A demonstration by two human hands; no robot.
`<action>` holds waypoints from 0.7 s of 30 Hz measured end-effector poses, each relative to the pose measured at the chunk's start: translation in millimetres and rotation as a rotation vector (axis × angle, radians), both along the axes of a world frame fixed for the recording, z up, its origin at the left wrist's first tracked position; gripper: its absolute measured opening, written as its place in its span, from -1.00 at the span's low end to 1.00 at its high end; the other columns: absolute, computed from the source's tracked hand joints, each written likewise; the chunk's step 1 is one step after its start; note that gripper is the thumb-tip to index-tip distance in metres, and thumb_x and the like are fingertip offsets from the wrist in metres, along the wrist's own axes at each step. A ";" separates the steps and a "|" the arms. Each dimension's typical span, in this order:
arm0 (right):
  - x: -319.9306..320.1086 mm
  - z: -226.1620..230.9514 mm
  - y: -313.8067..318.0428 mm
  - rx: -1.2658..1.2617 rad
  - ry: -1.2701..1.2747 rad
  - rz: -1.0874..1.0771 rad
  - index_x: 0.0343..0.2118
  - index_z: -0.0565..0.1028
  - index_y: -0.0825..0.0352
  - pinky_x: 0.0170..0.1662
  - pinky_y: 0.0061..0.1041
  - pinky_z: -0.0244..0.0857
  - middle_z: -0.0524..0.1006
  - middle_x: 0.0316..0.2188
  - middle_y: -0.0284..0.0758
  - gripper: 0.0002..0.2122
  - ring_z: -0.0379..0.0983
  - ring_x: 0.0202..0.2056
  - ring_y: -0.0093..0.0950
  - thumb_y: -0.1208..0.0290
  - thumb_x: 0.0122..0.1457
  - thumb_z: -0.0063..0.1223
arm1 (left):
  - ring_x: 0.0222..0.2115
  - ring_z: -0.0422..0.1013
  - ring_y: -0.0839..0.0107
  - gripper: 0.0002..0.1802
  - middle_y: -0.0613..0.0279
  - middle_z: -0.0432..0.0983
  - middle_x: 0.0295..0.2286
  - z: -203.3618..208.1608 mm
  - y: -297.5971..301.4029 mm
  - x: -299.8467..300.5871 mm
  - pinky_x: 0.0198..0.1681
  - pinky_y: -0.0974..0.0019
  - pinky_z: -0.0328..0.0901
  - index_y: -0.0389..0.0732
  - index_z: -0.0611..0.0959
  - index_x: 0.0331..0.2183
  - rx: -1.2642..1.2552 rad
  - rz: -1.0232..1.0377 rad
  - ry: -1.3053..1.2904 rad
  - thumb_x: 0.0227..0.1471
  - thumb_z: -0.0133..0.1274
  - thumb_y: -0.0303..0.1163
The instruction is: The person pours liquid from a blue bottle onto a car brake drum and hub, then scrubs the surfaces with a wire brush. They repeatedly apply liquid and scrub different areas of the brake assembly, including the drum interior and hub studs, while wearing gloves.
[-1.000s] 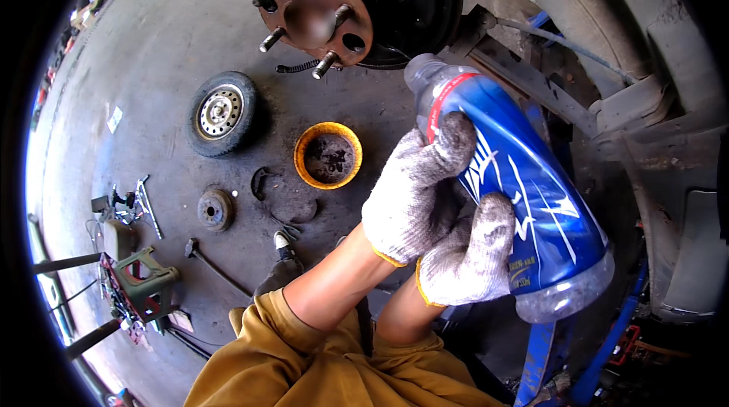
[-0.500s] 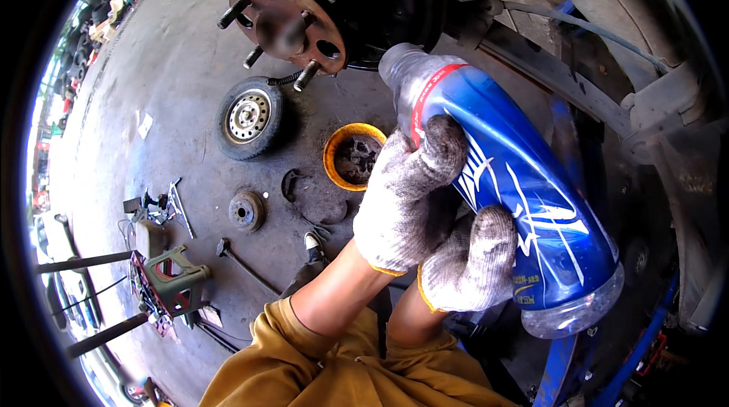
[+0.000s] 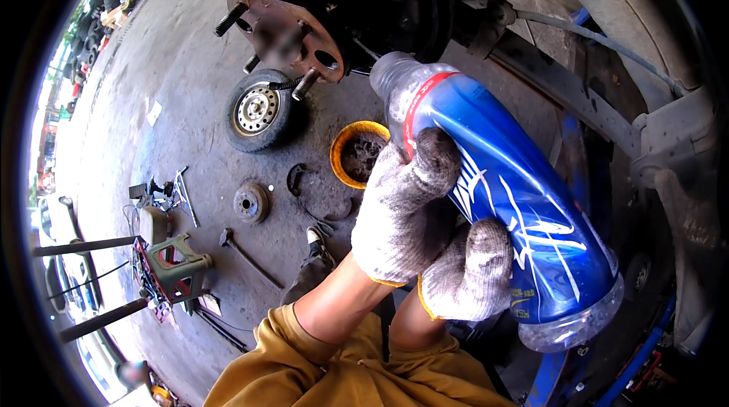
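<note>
— How many bottles?
— One plastic bottle (image 3: pixel 505 209), blue-labelled with a red band and clear ends, tilted, neck pointing up at the rusty wheel hub (image 3: pixel 285 27).
— And the hands?
— Two, both in grey knit gloves. The left hand (image 3: pixel 402 206) is closed round its upper body; the right hand (image 3: pixel 467 270) is wrapped round it lower down.
— Around it?
— On the concrete floor (image 3: pixel 152 88): one wheel (image 3: pixel 258 109), one orange bowl (image 3: pixel 358 153), one brake disc (image 3: pixel 250 202).

Bottle (image 3: pixel 516 209) blue, white streaks, red band; gloves (image 3: pixel 402 217) grey; bowl (image 3: pixel 357 153) orange
</note>
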State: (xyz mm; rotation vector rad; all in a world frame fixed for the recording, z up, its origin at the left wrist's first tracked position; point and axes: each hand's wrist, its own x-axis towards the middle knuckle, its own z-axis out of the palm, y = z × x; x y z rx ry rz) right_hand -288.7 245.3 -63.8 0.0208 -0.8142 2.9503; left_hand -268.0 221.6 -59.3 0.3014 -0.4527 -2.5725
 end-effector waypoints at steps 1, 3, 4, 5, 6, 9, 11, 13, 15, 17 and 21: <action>-1.0 0.3 0.8 0.005 0.000 0.001 0.18 0.25 0.39 0.19 -0.28 0.22 0.40 0.05 -0.13 -0.27 0.33 0.09 -0.30 0.52 -0.15 0.27 | -0.06 0.45 0.10 -0.47 -0.01 0.49 -0.06 -0.2 0.4 -0.8 0.09 0.02 0.32 -0.29 0.42 0.07 0.013 0.004 -0.005 0.11 0.09 -0.27; -3.7 1.3 1.9 0.012 0.005 0.000 0.18 0.25 0.39 0.19 -0.28 0.23 0.39 0.05 -0.13 -0.27 0.33 0.09 -0.30 0.51 -0.15 0.27 | -0.07 0.45 0.10 -0.47 -0.01 0.49 -0.07 2.2 1.3 -2.6 0.08 0.02 0.33 -0.30 0.42 0.07 0.020 0.008 -0.033 0.12 0.08 -0.25; -4.3 1.6 2.5 0.019 0.008 -0.002 0.18 0.24 0.39 0.19 -0.28 0.23 0.39 0.06 -0.13 -0.27 0.33 0.09 -0.30 0.51 -0.15 0.27 | -0.07 0.45 0.11 -0.47 -0.01 0.50 -0.07 3.7 1.5 -2.8 0.08 0.02 0.33 -0.31 0.42 0.06 0.023 0.012 -0.039 0.13 0.08 -0.24; -4.6 1.6 4.7 0.022 0.009 -0.001 0.18 0.24 0.39 0.18 -0.28 0.24 0.39 0.06 -0.13 -0.26 0.33 0.09 -0.30 0.51 -0.14 0.28 | -0.08 0.46 0.11 -0.48 -0.01 0.50 -0.07 5.4 2.2 -2.8 0.08 0.03 0.34 -0.32 0.42 0.06 0.026 0.018 -0.028 0.13 0.07 -0.25; -5.2 1.6 5.1 0.031 0.012 -0.002 0.19 0.23 0.39 0.18 -0.28 0.24 0.38 0.06 -0.13 -0.26 0.33 0.09 -0.30 0.50 -0.14 0.28 | -0.09 0.46 0.13 -0.49 -0.01 0.50 -0.08 3.6 2.4 -3.9 0.07 0.03 0.34 -0.33 0.43 0.05 0.086 0.018 0.064 0.14 0.06 -0.25; -6.5 1.6 8.2 0.044 0.020 -0.004 0.19 0.22 0.38 0.18 -0.27 0.25 0.37 0.07 -0.13 -0.25 0.32 0.09 -0.29 0.49 -0.14 0.29 | -0.10 0.47 0.17 -0.52 0.00 0.51 -0.08 1.0 2.7 -5.2 0.06 0.06 0.36 -0.34 0.45 0.04 0.229 0.000 0.285 0.18 0.02 -0.25; -7.0 3.1 9.6 0.053 0.026 0.000 0.20 0.21 0.38 0.17 -0.27 0.25 0.37 0.07 -0.13 -0.25 0.32 0.09 -0.29 0.49 -0.13 0.29 | -0.08 0.46 0.20 -0.53 0.01 0.50 -0.07 0.4 2.5 -5.2 0.08 0.08 0.34 -0.34 0.46 0.03 0.217 0.005 0.335 0.19 0.01 -0.25; -7.7 3.4 10.3 0.060 0.032 -0.003 0.20 0.20 0.37 0.17 -0.26 0.26 0.36 0.07 -0.13 -0.24 0.32 0.10 -0.28 0.48 -0.13 0.30 | -0.07 0.45 0.22 -0.54 0.02 0.49 -0.06 -0.3 2.5 -5.6 0.09 0.10 0.32 -0.34 0.46 0.03 0.189 0.017 0.370 0.19 0.00 -0.26; -7.3 4.9 11.0 0.060 0.033 0.000 0.20 0.19 0.37 0.17 -0.26 0.27 0.35 0.08 -0.12 -0.24 0.32 0.10 -0.28 0.47 -0.12 0.30 | -0.05 0.44 0.21 -0.55 0.04 0.49 -0.04 5.5 3.9 -5.0 0.10 0.10 0.31 -0.33 0.47 0.04 0.099 0.056 0.322 0.18 0.01 -0.29; -7.2 3.7 11.5 0.065 0.034 0.006 0.21 0.18 0.37 0.16 -0.26 0.27 0.35 0.08 -0.12 -0.23 0.31 0.10 -0.28 0.47 -0.12 0.31 | -0.03 0.42 0.20 -0.56 0.06 0.48 -0.03 10.7 7.0 -4.7 0.11 0.10 0.30 -0.33 0.47 0.04 -0.041 0.095 0.223 0.17 0.01 -0.32; -7.8 6.0 11.5 0.064 0.037 0.009 0.22 0.17 0.36 0.16 -0.25 0.28 0.34 0.09 -0.12 -0.22 0.31 0.10 -0.27 0.45 -0.11 0.32 | -0.05 0.43 0.18 -0.61 0.05 0.48 -0.04 10.7 3.7 -7.2 0.08 0.08 0.32 -0.36 0.49 0.01 0.075 0.061 0.334 0.17 -0.02 -0.40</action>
